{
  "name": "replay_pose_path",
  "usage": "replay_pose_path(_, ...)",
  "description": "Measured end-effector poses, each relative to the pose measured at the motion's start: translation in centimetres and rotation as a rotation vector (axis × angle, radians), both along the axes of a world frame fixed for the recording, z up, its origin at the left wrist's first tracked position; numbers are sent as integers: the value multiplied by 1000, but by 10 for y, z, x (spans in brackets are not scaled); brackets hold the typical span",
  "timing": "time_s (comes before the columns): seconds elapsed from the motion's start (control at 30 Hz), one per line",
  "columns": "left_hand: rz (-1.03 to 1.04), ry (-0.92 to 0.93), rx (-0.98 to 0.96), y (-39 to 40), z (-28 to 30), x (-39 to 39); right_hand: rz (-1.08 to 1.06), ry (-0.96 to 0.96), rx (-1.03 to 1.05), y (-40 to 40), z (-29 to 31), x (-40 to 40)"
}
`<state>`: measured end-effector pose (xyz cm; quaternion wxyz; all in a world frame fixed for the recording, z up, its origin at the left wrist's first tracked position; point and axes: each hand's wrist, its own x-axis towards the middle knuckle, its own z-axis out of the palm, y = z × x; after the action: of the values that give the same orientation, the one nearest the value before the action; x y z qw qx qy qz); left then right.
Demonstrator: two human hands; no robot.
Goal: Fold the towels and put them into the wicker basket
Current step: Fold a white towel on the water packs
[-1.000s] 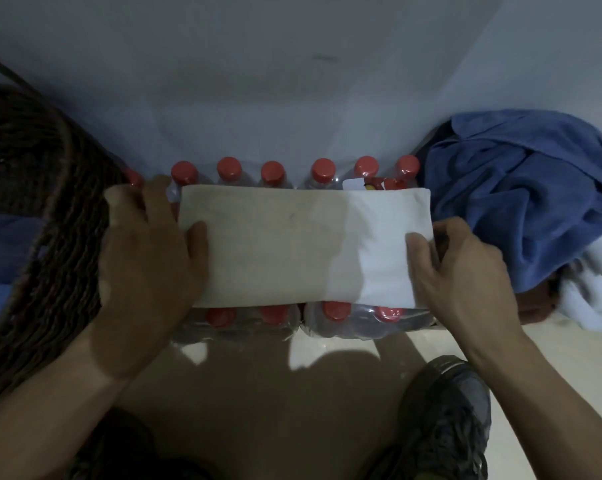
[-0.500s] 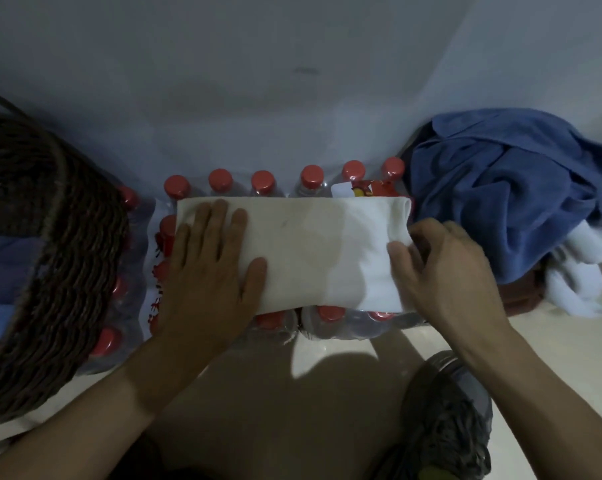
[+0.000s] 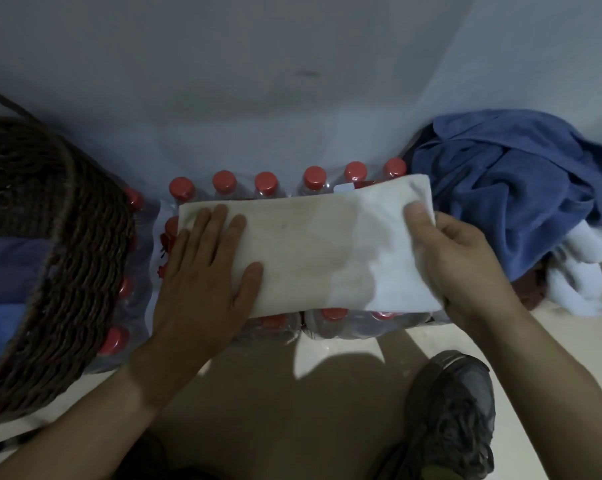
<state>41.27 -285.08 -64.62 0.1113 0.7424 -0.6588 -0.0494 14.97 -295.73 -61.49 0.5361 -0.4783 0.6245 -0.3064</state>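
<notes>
A white towel (image 3: 320,251), folded into a long strip, lies across the tops of shrink-wrapped bottle packs (image 3: 344,323). My left hand (image 3: 206,271) presses flat on the strip's left end, fingers spread. My right hand (image 3: 455,258) grips the right end, thumb on top, and that end is lifted slightly. The dark wicker basket (image 3: 67,258) stands at the left with blue folded towels (image 3: 5,268) inside. A heap of unfolded blue towels (image 3: 514,188) and white towels (image 3: 579,268) lies at the right.
Red-capped bottles (image 3: 266,185) in plastic wrap form the working surface against a pale wall (image 3: 292,81). A further pack runs under the basket's edge. My shoe (image 3: 455,410) rests on the beige floor (image 3: 327,393) below.
My left hand slid from the towel's left edge onto its top and now presses flat. My right hand closed on the right end and raised it a little.
</notes>
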Motion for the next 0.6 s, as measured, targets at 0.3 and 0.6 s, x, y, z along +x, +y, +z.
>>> replay_pose_path(0.3, -42, 12, 55, 2, 2, 3, 49, 389, -439, -1, -10, -4)
replay_pose_path(0.6, -20, 20, 114, 22, -1, -35, 231, 883, -487, -13, 45, -13)
